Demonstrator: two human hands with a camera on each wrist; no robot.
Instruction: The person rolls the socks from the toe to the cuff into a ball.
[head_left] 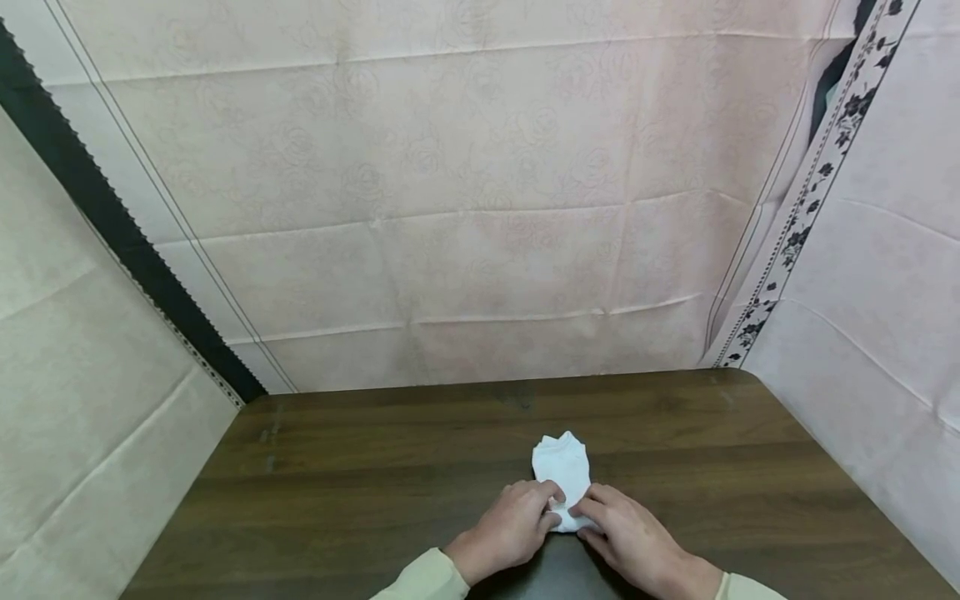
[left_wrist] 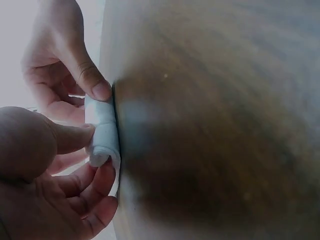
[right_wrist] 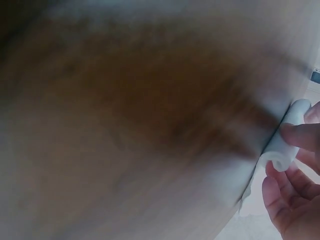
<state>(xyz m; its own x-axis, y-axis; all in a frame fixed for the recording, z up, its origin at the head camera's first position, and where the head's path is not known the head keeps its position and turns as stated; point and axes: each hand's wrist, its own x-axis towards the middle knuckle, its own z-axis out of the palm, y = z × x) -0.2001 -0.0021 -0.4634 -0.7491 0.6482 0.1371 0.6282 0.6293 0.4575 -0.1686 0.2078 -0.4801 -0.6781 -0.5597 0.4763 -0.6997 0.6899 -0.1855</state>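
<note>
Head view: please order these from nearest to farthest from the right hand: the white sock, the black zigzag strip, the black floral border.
1. The small white sock, under the fingers of the right hand.
2. The black floral border, up on the right.
3. The black zigzag strip, far on the left.

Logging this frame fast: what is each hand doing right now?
Left hand: pinching the rolled end of the white sock.
Right hand: pinching the same rolled end.

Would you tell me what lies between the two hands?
The white sock; the left hand and right hand pinch its rolled end, in the head view.
</note>
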